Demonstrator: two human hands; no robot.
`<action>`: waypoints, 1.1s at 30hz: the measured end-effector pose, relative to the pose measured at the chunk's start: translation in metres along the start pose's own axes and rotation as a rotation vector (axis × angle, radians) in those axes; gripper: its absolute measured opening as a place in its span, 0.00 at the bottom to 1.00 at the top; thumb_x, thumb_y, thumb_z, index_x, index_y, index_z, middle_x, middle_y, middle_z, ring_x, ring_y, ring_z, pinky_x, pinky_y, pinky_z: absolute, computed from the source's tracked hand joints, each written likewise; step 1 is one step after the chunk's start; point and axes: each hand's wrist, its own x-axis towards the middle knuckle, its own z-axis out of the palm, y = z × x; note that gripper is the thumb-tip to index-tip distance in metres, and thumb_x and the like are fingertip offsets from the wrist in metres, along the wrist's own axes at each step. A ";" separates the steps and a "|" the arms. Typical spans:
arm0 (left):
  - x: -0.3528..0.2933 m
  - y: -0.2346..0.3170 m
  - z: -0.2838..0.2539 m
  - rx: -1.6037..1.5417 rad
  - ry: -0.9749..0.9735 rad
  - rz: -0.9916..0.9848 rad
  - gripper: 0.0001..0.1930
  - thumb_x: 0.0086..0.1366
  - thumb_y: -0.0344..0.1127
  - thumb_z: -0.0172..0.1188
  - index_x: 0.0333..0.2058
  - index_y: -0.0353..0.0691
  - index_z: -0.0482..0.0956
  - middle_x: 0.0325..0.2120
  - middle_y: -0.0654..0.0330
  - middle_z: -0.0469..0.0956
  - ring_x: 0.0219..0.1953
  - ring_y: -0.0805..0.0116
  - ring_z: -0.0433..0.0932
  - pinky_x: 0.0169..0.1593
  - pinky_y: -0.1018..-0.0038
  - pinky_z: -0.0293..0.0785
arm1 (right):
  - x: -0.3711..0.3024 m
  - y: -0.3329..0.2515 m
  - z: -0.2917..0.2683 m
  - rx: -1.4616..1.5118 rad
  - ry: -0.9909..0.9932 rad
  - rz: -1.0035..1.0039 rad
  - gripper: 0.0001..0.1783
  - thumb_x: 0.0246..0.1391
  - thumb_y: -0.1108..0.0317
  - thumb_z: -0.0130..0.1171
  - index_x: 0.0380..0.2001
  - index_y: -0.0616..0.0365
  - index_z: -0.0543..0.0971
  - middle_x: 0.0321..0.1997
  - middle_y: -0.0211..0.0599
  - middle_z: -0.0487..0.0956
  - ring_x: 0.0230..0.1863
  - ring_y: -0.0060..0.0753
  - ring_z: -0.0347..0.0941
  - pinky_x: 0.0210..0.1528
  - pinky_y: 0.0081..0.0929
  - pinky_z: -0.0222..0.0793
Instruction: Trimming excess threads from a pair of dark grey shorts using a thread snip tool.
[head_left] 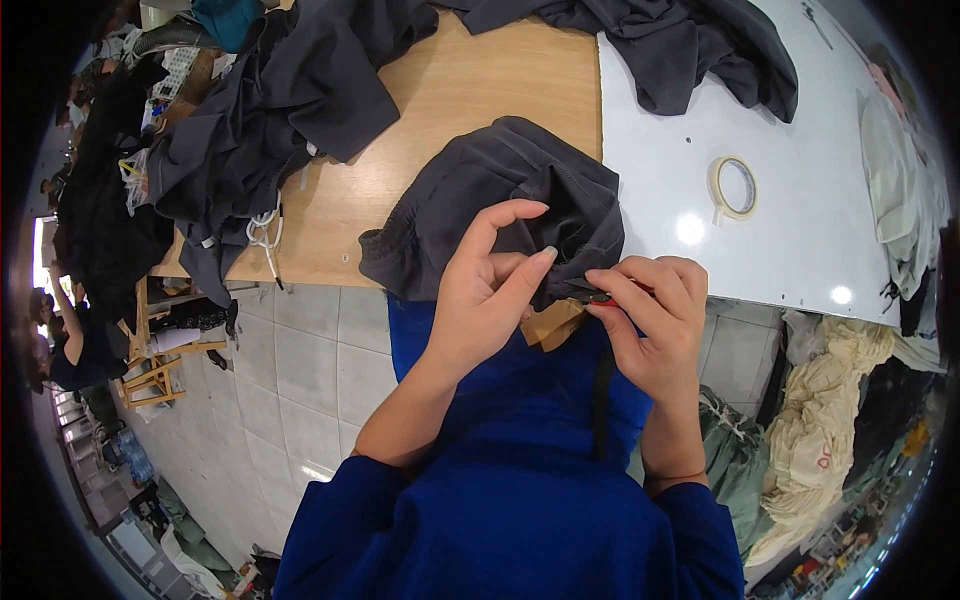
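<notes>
At the bench's near edge, the left hand (490, 290) pinches a fold of the crumpled dark grey fabric garment (500, 200) while the right hand (650, 310) grips a small red tool (604, 297) — likely a thread snipper — best worked with the cloth kept taut, cutting only loose threads.

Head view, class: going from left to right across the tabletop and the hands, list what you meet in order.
Heap of dark garments → white cord → left hand pinching the dark grey garment → right hand with a small red tool in its grip → roll of tape → pale cloth.
</notes>
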 end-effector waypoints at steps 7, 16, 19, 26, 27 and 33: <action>0.004 -0.003 -0.001 0.041 -0.044 0.016 0.19 0.63 0.27 0.53 0.52 0.39 0.62 0.11 0.70 0.66 0.15 0.87 0.61 0.19 0.86 0.52 | 0.003 0.003 -0.001 0.015 -0.032 -0.014 0.17 0.29 0.71 0.67 0.30 0.50 0.81 0.32 0.24 0.75 0.31 0.31 0.65 0.35 0.25 0.62; 0.006 -0.001 0.001 0.089 -0.042 0.027 0.19 0.62 0.25 0.52 0.52 0.39 0.63 0.11 0.72 0.63 0.16 0.88 0.57 0.21 0.86 0.48 | 0.006 0.007 -0.002 0.043 -0.051 -0.042 0.16 0.29 0.71 0.67 0.29 0.51 0.81 0.30 0.26 0.75 0.29 0.31 0.66 0.30 0.24 0.64; 0.007 -0.002 0.000 0.090 -0.076 0.029 0.20 0.61 0.26 0.54 0.52 0.36 0.62 0.11 0.71 0.66 0.13 0.87 0.60 0.18 0.89 0.52 | 0.006 0.007 -0.002 0.036 -0.048 -0.052 0.16 0.29 0.71 0.67 0.29 0.51 0.81 0.30 0.26 0.75 0.29 0.31 0.66 0.29 0.23 0.64; 0.007 -0.002 0.002 0.082 -0.077 0.019 0.20 0.62 0.26 0.53 0.53 0.37 0.62 0.10 0.71 0.66 0.13 0.87 0.59 0.18 0.88 0.51 | 0.005 0.006 -0.001 0.027 -0.025 -0.038 0.15 0.29 0.71 0.68 0.28 0.50 0.81 0.29 0.24 0.75 0.28 0.30 0.65 0.29 0.23 0.64; 0.006 -0.002 0.002 0.092 -0.073 0.017 0.20 0.62 0.26 0.53 0.53 0.37 0.62 0.10 0.71 0.65 0.13 0.87 0.59 0.18 0.88 0.51 | 0.005 0.006 -0.001 0.025 -0.016 -0.039 0.15 0.29 0.71 0.68 0.28 0.50 0.81 0.29 0.24 0.75 0.28 0.30 0.65 0.29 0.22 0.64; 0.007 -0.003 0.003 0.130 -0.071 0.029 0.20 0.62 0.26 0.53 0.53 0.38 0.62 0.10 0.71 0.65 0.13 0.87 0.59 0.18 0.88 0.50 | 0.004 0.004 -0.003 0.026 -0.026 -0.007 0.15 0.28 0.71 0.68 0.28 0.49 0.82 0.29 0.23 0.75 0.28 0.30 0.64 0.29 0.22 0.63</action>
